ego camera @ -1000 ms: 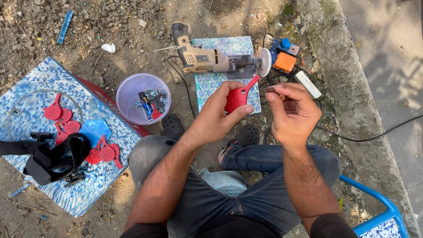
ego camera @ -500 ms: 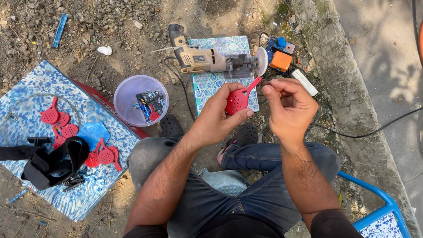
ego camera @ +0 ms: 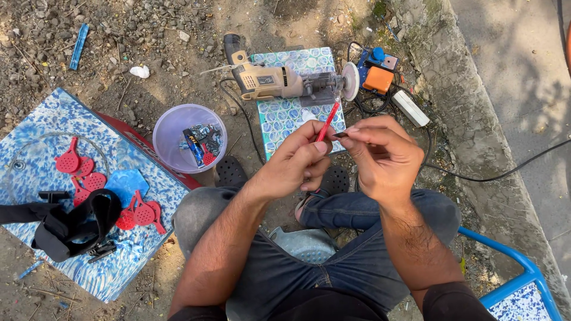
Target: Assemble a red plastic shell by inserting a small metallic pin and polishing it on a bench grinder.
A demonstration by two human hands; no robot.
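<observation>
- Here, a blue-patterned board (ego camera: 101, 273) lies at nine o'clock, strewn with red paddle-shaped pieces (ego camera: 80, 172) and a black strap (ego camera: 71, 226).
- A clear plastic bowl (ego camera: 169, 139) at ten o'clock holds small wrapped packets, dark and shiny.
- At twelve o'clock, a beige electric drill (ego camera: 267, 80) rests on a patterned tile (ego camera: 285, 119); an orange-and-blue device (ego camera: 379, 74) sits beside it.
- Your left hand (ego camera: 294, 166) is closed around a red piece (ego camera: 327, 122), centre frame, its thin stem pointing up.
- Your right hand (ego camera: 383, 157) pinches a small dark bit (ego camera: 341, 135) between fingertips, just beside that stem.
</observation>
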